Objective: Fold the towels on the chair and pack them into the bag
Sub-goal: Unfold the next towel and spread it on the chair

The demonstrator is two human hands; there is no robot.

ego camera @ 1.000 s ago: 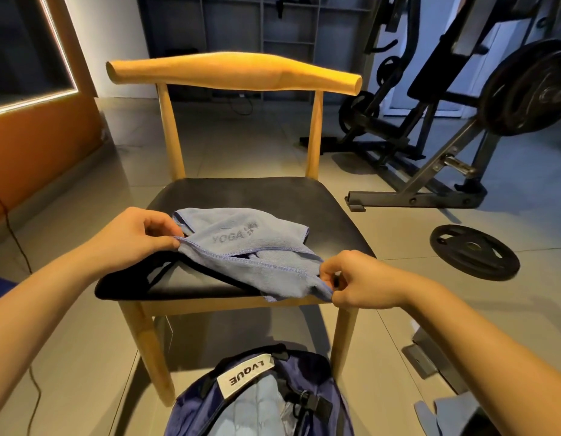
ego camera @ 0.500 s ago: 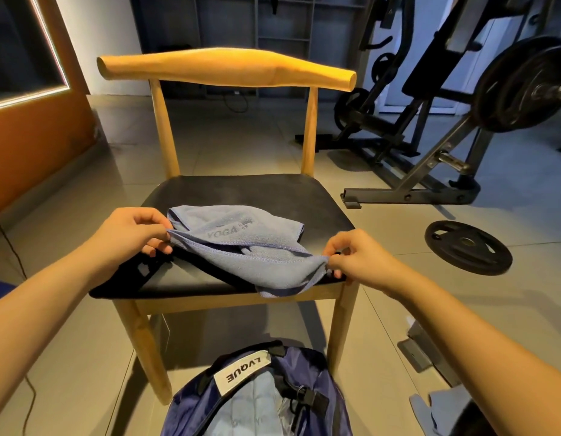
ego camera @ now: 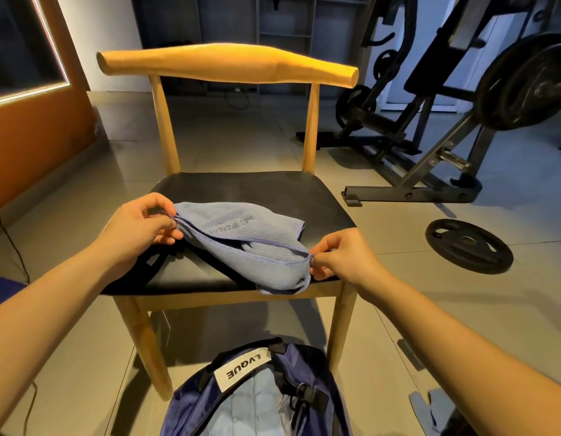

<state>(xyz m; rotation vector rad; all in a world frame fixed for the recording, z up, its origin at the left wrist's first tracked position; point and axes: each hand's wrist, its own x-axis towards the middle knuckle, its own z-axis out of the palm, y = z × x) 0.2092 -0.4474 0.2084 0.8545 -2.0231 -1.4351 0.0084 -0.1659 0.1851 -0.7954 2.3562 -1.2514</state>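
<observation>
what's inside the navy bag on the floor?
Through the open top of the navy bag, pale blue fabric shows; towel or lining, I cannot tell. The bag's walls, the LVQUE label and the frame edge hide the rest.

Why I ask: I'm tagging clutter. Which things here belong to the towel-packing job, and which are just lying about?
For the job:
- blue-grey microfibre towel, pinched by the left hand and right hand
- wooden chair with black seat
- open navy fabric bag with white label

Lying about:
- round black weight plate on the floor
- black metal gym machine
</observation>
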